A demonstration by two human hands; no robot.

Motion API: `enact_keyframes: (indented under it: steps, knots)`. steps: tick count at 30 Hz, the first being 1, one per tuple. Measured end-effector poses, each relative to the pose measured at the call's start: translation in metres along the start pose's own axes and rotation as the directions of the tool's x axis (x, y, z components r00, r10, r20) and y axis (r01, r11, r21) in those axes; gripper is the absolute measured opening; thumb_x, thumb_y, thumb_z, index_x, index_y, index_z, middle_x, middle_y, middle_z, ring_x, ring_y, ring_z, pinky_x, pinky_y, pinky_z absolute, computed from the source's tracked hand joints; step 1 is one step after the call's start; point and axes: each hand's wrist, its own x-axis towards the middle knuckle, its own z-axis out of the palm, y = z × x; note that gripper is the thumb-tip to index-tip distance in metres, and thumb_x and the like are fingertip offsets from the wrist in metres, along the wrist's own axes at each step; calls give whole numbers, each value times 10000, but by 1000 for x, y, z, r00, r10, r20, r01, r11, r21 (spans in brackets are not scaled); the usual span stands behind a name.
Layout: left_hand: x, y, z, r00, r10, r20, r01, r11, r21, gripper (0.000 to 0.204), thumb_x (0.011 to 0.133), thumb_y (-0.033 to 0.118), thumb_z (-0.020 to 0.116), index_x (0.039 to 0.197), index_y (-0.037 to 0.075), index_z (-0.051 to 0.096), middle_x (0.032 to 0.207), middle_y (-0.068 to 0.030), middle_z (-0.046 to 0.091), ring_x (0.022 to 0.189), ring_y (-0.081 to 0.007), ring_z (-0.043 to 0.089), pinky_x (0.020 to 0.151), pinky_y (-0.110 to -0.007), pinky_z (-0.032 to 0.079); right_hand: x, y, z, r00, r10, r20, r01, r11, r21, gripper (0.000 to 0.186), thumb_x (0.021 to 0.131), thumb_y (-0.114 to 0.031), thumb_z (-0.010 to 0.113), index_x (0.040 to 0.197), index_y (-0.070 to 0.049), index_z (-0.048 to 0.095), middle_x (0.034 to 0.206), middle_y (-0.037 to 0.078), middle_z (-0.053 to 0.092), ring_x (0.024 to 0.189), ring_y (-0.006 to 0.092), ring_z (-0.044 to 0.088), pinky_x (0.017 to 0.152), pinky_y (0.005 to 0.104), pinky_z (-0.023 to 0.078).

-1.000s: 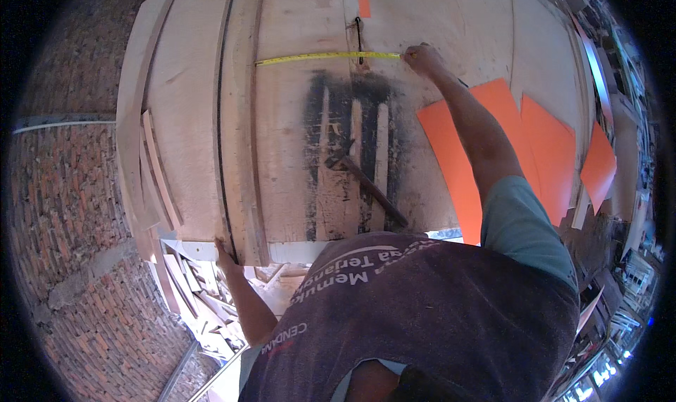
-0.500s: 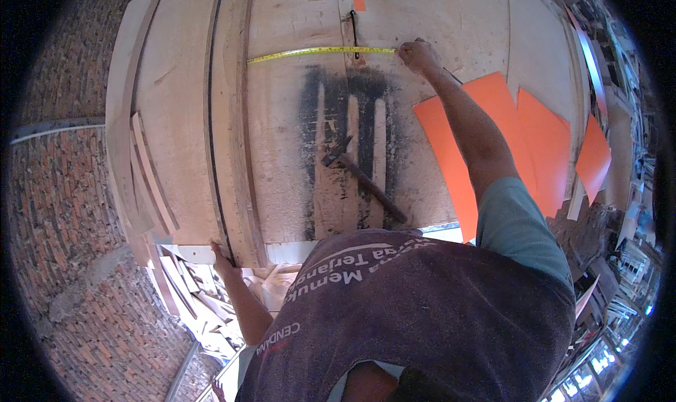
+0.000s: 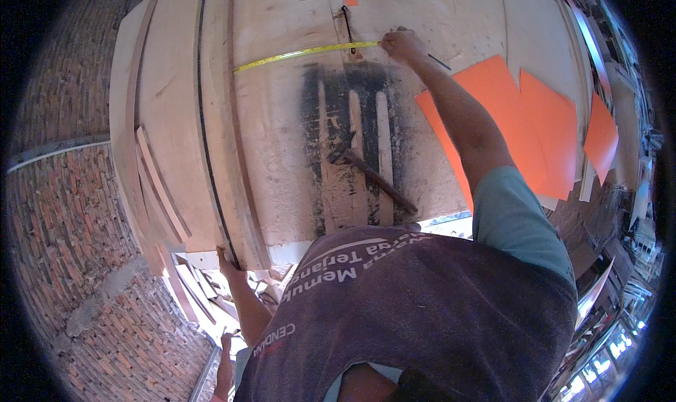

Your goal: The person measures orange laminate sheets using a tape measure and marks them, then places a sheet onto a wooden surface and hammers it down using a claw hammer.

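Tabletop (image 3: 282,155): stained black.
Board (image 3: 225,155): laid at left.
Tape (image 3: 303,53): stretched over the tabletop from the board.
Right hand (image 3: 403,48): tape held in its grip.
Left hand (image 3: 230,265): placed at the board's near end; grip cannot be told.

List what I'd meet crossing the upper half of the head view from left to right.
Brick wall, long board, yellow tape, right hand, large orange sheets, small orange sheet. The hammer is left out, as it lies below the tape and hand.
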Motion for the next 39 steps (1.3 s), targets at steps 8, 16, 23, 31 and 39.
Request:
enact_keyframes:
  steps: [8,16,23,31,39]
  knots:
    - [3,0,5,994,-61,90,63,998,-21,434,974,427,573,1279,120,597,1222,-76,656,1110,-276,624,926,-438,537,-10,6,8,994,13,-106,-13,1000,1,310,922,-419,581,1008,-166,737,979,86,703,1023,316,624,908,463,500]
    - [8,7,-1,994,-103,46,105,993,-51,429,969,445,574,1258,131,619,1213,-64,668,1113,-278,628,940,-452,531,-7,-9,14,985,70,-155,-73,997,-9,291,920,-402,613,991,-150,740,930,105,672,1010,313,614,851,459,517]
    - [18,16,-16,989,-120,80,125,990,-57,497,940,486,603,1273,117,611,1246,-78,653,1133,-299,615,960,-473,515,-7,-24,9,990,26,-135,-26,1000,2,281,918,-413,605,1020,-191,744,980,95,657,1012,308,618,846,466,518]
    - [17,21,-11,993,-87,77,87,996,4,515,897,488,666,1247,113,632,1238,-68,659,1122,-290,619,953,-471,522,-7,-28,11,990,29,-138,-31,999,-11,269,905,-417,622,1021,-208,747,993,89,649,1044,314,606,862,462,518]
    - [20,21,-16,987,-115,113,119,993,-27,460,927,469,631,1231,125,649,1225,-70,671,1123,-285,626,935,-464,531,-7,-37,7,993,83,-87,-88,994,-62,274,928,-426,601,1060,-234,745,1048,75,639,1114,299,572,908,471,507]
